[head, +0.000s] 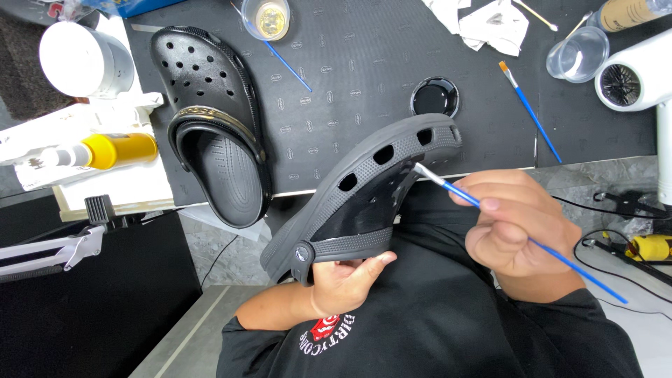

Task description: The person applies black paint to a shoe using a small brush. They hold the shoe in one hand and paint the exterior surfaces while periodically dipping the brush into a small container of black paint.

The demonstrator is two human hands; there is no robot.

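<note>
While the left hand grips the tilted black clog at its heel, centre frame, I log the painting step in hand: right hand fingers pinch the blue brush, bristles touching the clog's side wall, so the next stroke likely needs a light, steady drag.

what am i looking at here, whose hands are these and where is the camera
There is no machine here: a person works with two bare hands, and the single picture comes from a camera worn on their head, looking down.

The left hand holds a dark grey foam clog with oval side holes from beneath, tilted on its side. The right hand holds a thin blue-handled paintbrush, its tip at the clog's side.

On the black work mat lie a matching black clog, a small round dish of black paint, a second blue paintbrush, two clear plastic cups and crumpled white tissue.
</note>
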